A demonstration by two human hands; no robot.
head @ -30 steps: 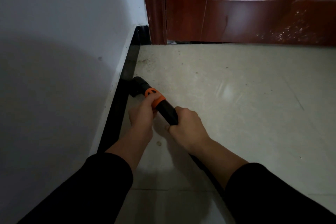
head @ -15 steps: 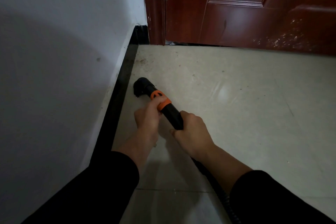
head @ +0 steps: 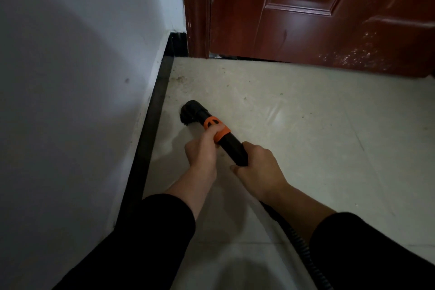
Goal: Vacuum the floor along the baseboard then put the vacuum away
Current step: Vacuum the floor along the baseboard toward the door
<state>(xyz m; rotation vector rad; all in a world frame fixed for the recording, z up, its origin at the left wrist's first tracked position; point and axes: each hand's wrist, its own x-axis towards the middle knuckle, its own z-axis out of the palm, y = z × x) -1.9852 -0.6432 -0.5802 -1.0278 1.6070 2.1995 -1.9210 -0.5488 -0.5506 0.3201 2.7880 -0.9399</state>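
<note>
Head view shows the black vacuum wand with an orange collar (head: 220, 133) slanting over the pale tiled floor (head: 306, 136). Its round black nozzle head (head: 193, 112) is low at the tile, near the glossy black baseboard (head: 153, 129) but apart from it. A second ago the nozzle was up against the baseboard. It has since been drawn back and to the right, leaving a strip of bare tile between them.

The left hand (head: 202, 150) curls round the wand at the orange collar. The right hand (head: 259, 167) wraps the black tube just behind it, and the black ribbed hose (head: 303, 249) trails back under that forearm.

Dark specks of dirt (head: 180, 79) lie further on, in the corner where the baseboard meets the reddish-brown wooden door frame (head: 196, 19). The edge therefore looks only partly swept. The pull-back is probably a return stroke, and the nozzle likely has to go back to the baseboard and on toward the corner. Putting the vacuum away is not yet begun.
</note>
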